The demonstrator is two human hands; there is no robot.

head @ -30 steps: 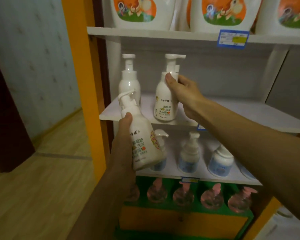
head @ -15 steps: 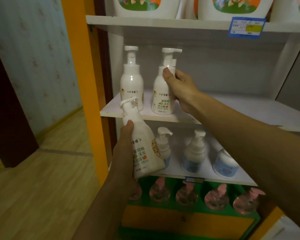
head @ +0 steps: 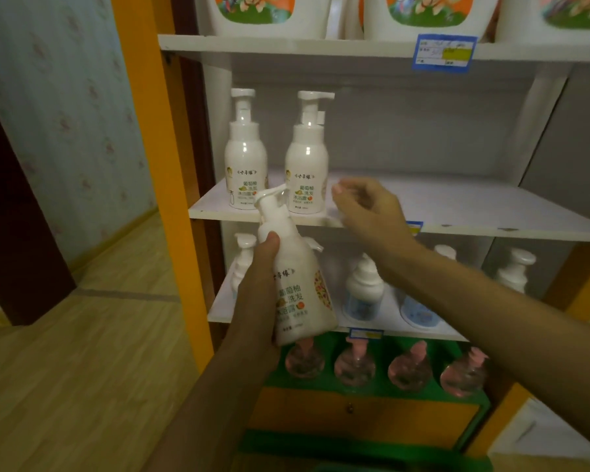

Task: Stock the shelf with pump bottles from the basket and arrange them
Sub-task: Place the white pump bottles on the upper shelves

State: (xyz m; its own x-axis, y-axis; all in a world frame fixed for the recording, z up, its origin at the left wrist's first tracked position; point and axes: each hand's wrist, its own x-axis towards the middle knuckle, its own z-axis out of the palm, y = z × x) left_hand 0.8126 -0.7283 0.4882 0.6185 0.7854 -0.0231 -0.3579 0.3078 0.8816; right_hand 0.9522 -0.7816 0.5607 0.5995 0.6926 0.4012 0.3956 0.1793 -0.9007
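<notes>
left hand (head: 258, 294) grips a tilted bottle (head: 298, 287) below the shelf (head: 457, 212). right hand (head: 368, 209) hangs loosely open, empty, just beside two standing bottles (head: 305, 161).

1. Three white pump bottles with orange-and-green labels: two (head: 245, 155) (head: 306, 158) on the middle shelf (head: 457, 212), one (head: 297, 284) held.
2. Four pink-pump clear bottles (head: 410, 367).
3. Two blue price tags (head: 444, 53).
</notes>
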